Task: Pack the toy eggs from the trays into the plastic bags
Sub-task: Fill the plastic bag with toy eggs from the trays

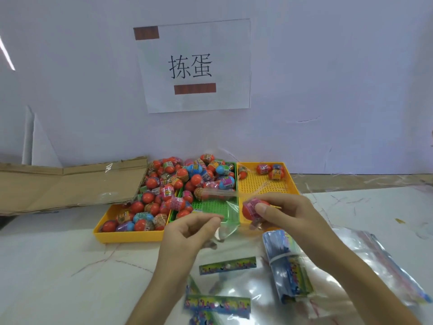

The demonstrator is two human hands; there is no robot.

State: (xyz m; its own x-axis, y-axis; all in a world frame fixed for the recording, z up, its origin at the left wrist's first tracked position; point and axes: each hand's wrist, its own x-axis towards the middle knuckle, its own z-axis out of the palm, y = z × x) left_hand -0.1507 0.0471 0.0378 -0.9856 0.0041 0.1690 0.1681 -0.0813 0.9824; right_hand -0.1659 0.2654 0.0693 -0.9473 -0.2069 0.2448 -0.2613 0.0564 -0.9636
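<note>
Bagging step, mid-insert: the right hand (283, 212) has thumb and fingers clamped on 1 red egg (254, 210), pushing it at the mouth of a clear bag (226, 219) just over the green tray's (210, 205) near edge. The left hand (189, 233) pinches the bag's lip, fingertips together, just in front of the green tray. More eggs heap on that tray's left side. Next, I reckon: keep the mouth spread and slide the egg fully in before letting go.

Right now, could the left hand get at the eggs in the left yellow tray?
Probably not at once: the left hand pinches the clear bag. Nothing stands between it and the eggs, though.
</note>
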